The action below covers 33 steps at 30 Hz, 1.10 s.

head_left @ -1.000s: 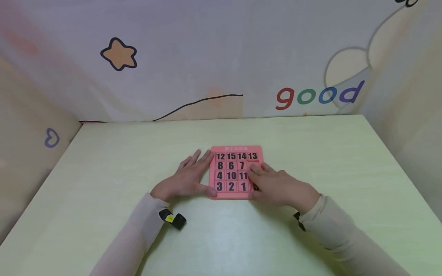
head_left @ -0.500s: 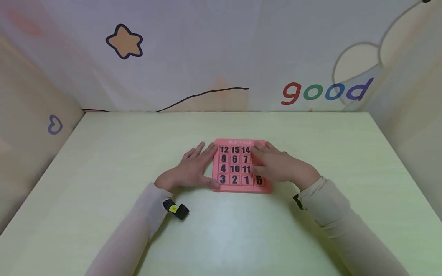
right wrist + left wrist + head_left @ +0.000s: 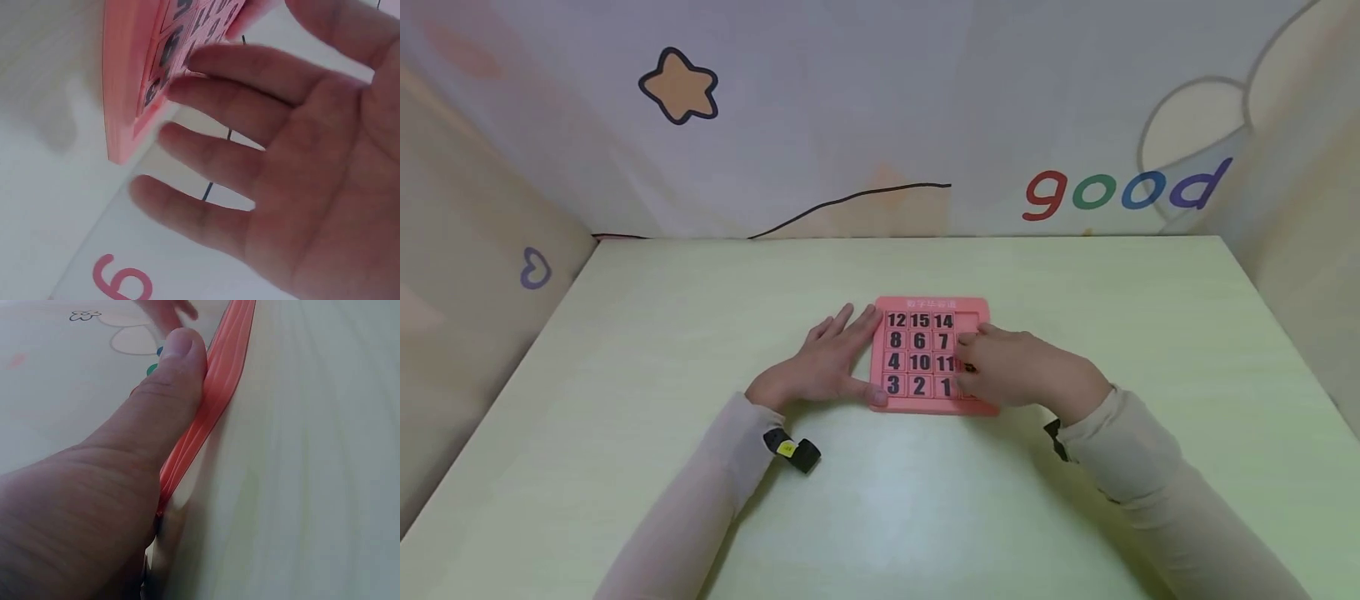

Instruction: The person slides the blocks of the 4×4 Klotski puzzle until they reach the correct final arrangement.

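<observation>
A pink number slide puzzle [image 3: 934, 407] lies flat on the table, its black-numbered tiles in rows. The slot [image 3: 972, 320] at its top right holds no tile. My left hand [image 3: 823, 367] rests along the puzzle's left side, fingers spread at the upper edge and thumb on the lower left corner; the left wrist view shows the thumb [image 3: 178, 369] against the pink rim. Over the right column is my right hand [image 3: 1026, 367], its fingertips on the tiles, hiding most of that column. In the right wrist view its fingers [image 3: 212, 147] are extended, two reaching the number tiles [image 3: 167, 50].
The pale green table [image 3: 880, 500] extends around the puzzle. Behind it stands a printed backdrop with a star [image 3: 680, 86] and the word good [image 3: 1126, 190]. Each sleeve bears a black wrist strap, such as the left strap [image 3: 792, 450].
My right hand went up to the top right tile, 13, then came back down; that slot is now bare, the tile one row lower. My left hand keeps its place. The head view shifted slightly.
</observation>
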Each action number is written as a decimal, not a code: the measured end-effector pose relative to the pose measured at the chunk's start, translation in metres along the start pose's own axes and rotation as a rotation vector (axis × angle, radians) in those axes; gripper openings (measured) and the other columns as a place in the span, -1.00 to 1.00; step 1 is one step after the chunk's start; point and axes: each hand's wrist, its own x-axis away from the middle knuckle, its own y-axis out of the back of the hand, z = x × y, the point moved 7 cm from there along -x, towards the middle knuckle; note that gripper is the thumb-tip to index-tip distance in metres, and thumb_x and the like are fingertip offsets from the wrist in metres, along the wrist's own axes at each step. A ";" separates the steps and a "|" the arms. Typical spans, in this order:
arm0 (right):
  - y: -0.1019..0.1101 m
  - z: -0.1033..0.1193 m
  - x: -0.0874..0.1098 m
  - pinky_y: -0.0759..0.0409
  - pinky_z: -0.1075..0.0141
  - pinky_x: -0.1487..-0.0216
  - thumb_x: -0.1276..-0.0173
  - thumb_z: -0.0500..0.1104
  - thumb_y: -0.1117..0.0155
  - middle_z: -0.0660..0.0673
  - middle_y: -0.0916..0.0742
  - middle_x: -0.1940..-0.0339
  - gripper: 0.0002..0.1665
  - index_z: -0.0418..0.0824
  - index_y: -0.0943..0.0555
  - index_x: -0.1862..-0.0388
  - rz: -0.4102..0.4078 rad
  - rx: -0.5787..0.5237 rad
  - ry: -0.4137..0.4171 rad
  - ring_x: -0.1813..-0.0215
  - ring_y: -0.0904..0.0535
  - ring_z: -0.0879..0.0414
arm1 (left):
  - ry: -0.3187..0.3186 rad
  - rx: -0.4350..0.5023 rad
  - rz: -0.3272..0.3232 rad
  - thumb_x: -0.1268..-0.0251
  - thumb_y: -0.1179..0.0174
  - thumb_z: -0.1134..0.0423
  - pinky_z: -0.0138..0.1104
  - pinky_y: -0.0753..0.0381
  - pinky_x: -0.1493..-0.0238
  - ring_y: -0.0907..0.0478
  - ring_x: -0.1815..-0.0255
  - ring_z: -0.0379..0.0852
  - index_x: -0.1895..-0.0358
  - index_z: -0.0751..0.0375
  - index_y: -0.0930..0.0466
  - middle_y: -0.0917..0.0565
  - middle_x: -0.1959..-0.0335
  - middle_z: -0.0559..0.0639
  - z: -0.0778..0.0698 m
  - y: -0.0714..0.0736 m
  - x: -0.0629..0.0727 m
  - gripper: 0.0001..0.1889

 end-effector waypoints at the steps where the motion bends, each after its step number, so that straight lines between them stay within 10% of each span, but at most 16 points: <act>1: 0.002 0.001 -0.001 -0.42 -0.19 -0.30 -0.53 -0.04 -0.14 -0.34 -0.48 -0.42 -0.45 -0.34 -0.52 -0.35 -0.020 0.005 0.007 -0.49 -0.24 -0.33 | 0.000 0.000 0.002 -0.07 -0.33 -0.40 -0.07 0.45 -0.55 0.56 -0.62 -0.02 -0.66 0.05 0.33 0.28 -0.67 -0.07 0.000 0.000 0.000 0.30; 4: 0.003 0.001 -0.011 -0.18 -0.31 -0.42 -0.57 -0.01 -0.08 -0.34 -0.19 -0.61 -0.31 -0.36 -0.31 -0.53 -0.056 -0.001 0.010 -0.60 0.09 -0.36 | 0.010 -0.007 0.006 -0.08 -0.33 -0.41 -0.07 0.45 -0.55 0.56 -0.62 -0.02 -0.66 0.05 0.34 0.28 -0.67 -0.07 0.001 -0.001 0.001 0.30; 15: 0.003 -0.007 -0.029 -0.03 -0.30 -0.47 -0.61 -0.02 0.01 -0.29 -0.12 -0.64 -0.29 -0.33 -0.18 -0.59 0.031 -0.047 -0.042 -0.62 0.12 -0.30 | 0.002 0.006 -0.020 -0.07 -0.35 -0.39 -0.05 0.43 -0.55 0.54 -0.63 0.00 -0.67 0.06 0.31 0.27 -0.67 -0.06 -0.002 0.006 0.004 0.29; 19: 0.013 -0.017 -0.019 -0.56 0.01 -0.12 -0.57 -0.11 -0.01 -0.34 -0.63 -0.14 -0.55 -0.38 -0.58 -0.22 0.009 -0.016 -0.107 -0.17 -0.53 -0.18 | -0.001 0.002 -0.024 -0.05 -0.37 -0.38 -0.05 0.43 -0.55 0.54 -0.63 0.01 -0.67 0.06 0.30 0.27 -0.67 -0.06 -0.002 0.007 0.004 0.30; 22: 0.018 -0.019 -0.017 -0.52 0.12 0.20 -0.54 -0.15 -0.03 -0.24 -0.63 0.18 -0.68 -0.32 -0.66 0.03 -0.040 0.025 -0.125 0.13 -0.52 -0.09 | -0.007 0.001 -0.024 -0.06 -0.37 -0.38 -0.06 0.43 -0.55 0.54 -0.63 0.00 -0.67 0.06 0.31 0.26 -0.67 -0.06 -0.003 0.008 0.003 0.30; 27: 0.015 -0.006 -0.025 -0.37 -0.22 -0.35 -0.54 -0.15 -0.02 -0.36 -0.35 -0.53 -0.44 -0.36 -0.45 -0.42 -0.100 0.048 -0.039 -0.53 -0.19 -0.32 | -0.007 0.007 -0.013 -0.07 -0.35 -0.39 -0.07 0.45 -0.55 0.54 -0.63 -0.01 -0.66 0.05 0.33 0.28 -0.67 -0.08 -0.003 0.006 0.002 0.30; 33: 0.002 0.012 -0.036 -0.08 -0.09 -0.51 -0.52 -0.25 0.00 -0.25 -0.18 -0.62 -0.32 -0.30 -0.22 -0.58 -0.073 0.020 0.028 -0.62 0.03 -0.22 | 0.007 0.003 -0.001 -0.06 -0.34 -0.42 -0.08 0.44 -0.55 0.54 -0.63 -0.02 -0.67 0.01 0.32 0.27 -0.67 -0.10 -0.001 0.001 0.000 0.29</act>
